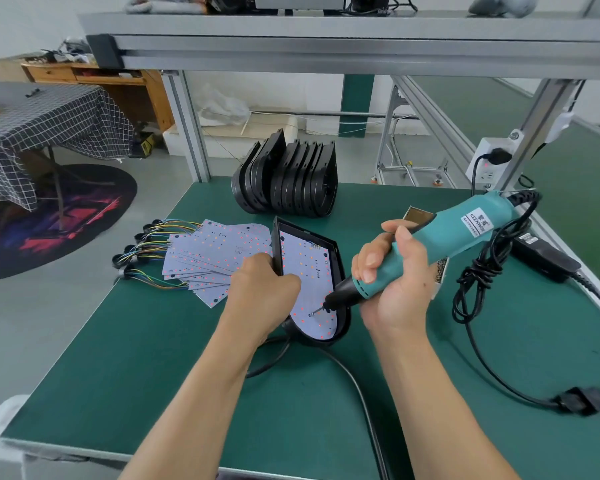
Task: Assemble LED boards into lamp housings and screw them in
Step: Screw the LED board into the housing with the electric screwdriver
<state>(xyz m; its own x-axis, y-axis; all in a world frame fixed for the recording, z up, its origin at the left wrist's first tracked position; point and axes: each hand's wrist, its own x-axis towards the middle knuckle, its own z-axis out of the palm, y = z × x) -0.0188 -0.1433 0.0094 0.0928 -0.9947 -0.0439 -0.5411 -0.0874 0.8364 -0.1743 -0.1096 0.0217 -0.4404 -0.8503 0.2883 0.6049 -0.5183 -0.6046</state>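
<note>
Green bench mat [153, 375] below: spare LED boards [208, 258] fanned left, left hand [262, 284] gripping the black housing [340, 271] (board [309, 271] seated inside), right hand [392, 271] wrapped round the teal screwdriver [447, 233], bit on a screw [311, 314].

The near part of the green table [146, 393] lies bare on the left, giving open passage there. At mid-left a fan of loose LED boards [212, 258] with wire bundles [153, 251] blocks the way. Far centre, a row of black housings [288, 178] stands upright. On the right, the coiled black cable [478, 271] and its plug [582, 400] clutter the surface, and another cable [357, 386] runs across the near centre. An aluminium frame post [187, 126] rises at the far left corner, with a shelf beam [361, 46] overhead.
</note>
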